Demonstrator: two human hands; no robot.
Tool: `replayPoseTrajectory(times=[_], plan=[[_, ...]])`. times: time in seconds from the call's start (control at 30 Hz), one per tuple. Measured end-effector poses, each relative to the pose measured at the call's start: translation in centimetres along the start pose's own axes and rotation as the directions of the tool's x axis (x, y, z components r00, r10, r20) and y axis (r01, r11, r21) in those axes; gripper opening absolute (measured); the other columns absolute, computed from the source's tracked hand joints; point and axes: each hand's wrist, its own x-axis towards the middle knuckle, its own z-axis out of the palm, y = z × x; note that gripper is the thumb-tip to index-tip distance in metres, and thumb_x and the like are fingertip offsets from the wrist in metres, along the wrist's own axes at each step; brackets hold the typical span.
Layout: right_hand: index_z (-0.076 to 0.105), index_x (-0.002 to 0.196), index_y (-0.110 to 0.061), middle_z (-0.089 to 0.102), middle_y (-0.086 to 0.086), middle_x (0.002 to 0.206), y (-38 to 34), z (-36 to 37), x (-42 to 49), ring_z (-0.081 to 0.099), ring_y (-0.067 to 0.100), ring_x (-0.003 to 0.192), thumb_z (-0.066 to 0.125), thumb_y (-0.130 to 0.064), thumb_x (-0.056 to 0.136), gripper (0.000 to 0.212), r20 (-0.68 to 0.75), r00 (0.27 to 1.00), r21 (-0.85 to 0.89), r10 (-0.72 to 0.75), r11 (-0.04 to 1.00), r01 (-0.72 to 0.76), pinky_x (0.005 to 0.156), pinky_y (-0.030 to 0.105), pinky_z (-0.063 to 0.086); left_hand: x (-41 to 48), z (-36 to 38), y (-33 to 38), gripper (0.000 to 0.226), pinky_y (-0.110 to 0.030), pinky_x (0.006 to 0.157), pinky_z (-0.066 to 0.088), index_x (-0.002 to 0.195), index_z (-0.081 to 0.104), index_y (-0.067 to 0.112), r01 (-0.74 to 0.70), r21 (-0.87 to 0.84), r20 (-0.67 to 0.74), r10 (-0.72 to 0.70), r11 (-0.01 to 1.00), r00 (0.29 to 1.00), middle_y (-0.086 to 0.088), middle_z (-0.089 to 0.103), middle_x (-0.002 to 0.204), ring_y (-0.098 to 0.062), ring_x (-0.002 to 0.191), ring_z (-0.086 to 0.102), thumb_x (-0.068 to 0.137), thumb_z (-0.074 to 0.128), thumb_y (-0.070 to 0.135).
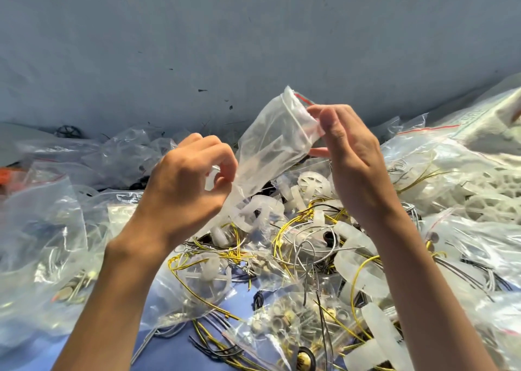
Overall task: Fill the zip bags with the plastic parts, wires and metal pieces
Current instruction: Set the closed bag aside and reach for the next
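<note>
- Blue-grey wall (197,46) fills the far half of the view; a blue table (174,351) shows at the near edge under the clutter.
- A clear zip bag (276,142) is held up in the middle, slanting from its mouth at the far right down to its bottom at the near left.
- The right hand (352,156) pinches the bag's mouth, by the red zip strip, between thumb and fingertips.
- The left hand (191,182) has its fingers curled and grips the bag's lower part; a small white piece shows between its fingers, though what it is cannot be told.
- Whether the white plastic ring (253,211) at the bag's bottom lies inside or behind it cannot be told.
- Below the hands lies a loose pile (310,235) of white plastic parts and yellow, grey and black wires.
- On the right, a large bag (479,190) is packed with white plastic wheels.
- At the near centre, a bag (284,322) holds small metal pieces.
- Another bag (203,277) contains a white wheel and yellow wire.
- On the left, a crumpled bag (42,244) holds metal bits and wires.
</note>
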Motion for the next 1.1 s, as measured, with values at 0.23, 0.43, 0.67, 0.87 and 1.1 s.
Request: replayPoseTrajectory(times=[0.23,0.43,0.67,0.87,1.1], plan=[[0.066,0.081,-0.003,0.06,0.001,0.078,0.5,-0.7,-0.3,0.054,0.012,0.072,0.055,-0.016,0.08,0.017,0.239,0.964,-0.056,0.114,0.993,-0.104,0.07,0.025,0.047,-0.4,0.2,-0.6,0.02,-0.026,0.057,0.034,0.066,0.05,0.02,0.096,-0.059,0.048,-0.093,0.994,0.995,0.012,0.047,0.063,-0.008,0.065,0.039,0.064,0.049,0.0],[0.055,0.13,-0.026,0.055,-0.009,0.092,0.5,0.4,-0.7,0.058,0.018,0.087,0.069,0.004,0.079,0.062,0.44,0.897,-0.181,0.047,0.983,0.037,0.086,0.035,0.051,-0.3,0.8,0.8,0.016,-0.032,0.066,0.042,0.078,0.053,0.029,0.2,-0.274,0.152,-0.163,0.941,0.975,0.01,0.056,0.08,-0.007,0.07,0.049,0.073,0.044,0.017],[0.02,0.149,-0.033,0.062,0.007,0.106,0.7,0.4,-0.8,0.058,0.026,0.091,0.069,-0.003,0.079,0.091,0.505,0.863,-0.135,0.013,0.989,0.064,0.087,0.042,0.052,-0.2,2.6,5.5,0.029,-0.036,0.062,0.05,0.09,0.037,0.034,0.25,-0.195,-0.026,-0.26,0.948,0.965,0.01,0.051,0.082,-0.013,0.066,0.055,0.074,0.054,0.049],[0.008,0.146,-0.049,0.06,-0.006,0.081,2.1,-1.0,-0.6,0.059,0.015,0.08,0.072,-0.019,0.083,0.095,0.52,0.833,-0.194,0.189,0.976,-0.1,0.085,0.033,0.052,-0.2,2.5,3.5,0.025,-0.029,0.062,0.037,0.091,0.039,0.027,0.37,-0.098,-0.121,-0.38,0.924,0.917,0.012,0.048,0.078,-0.009,0.064,0.049,0.077,0.052,0.012],[0.06,0.117,-0.04,0.069,-0.015,0.101,3.1,-3.8,-0.6,0.069,0.017,0.089,0.064,-0.052,0.07,0.049,0.539,0.763,-0.248,0.357,0.933,-0.261,0.077,0.038,0.053,-0.3,1.5,1.5,0.037,-0.027,0.065,0.034,0.101,0.05,0.028,0.442,-0.045,-0.163,-0.443,0.896,0.882,0.003,0.05,0.097,-0.004,0.062,0.047,0.075,0.049,0.0]])
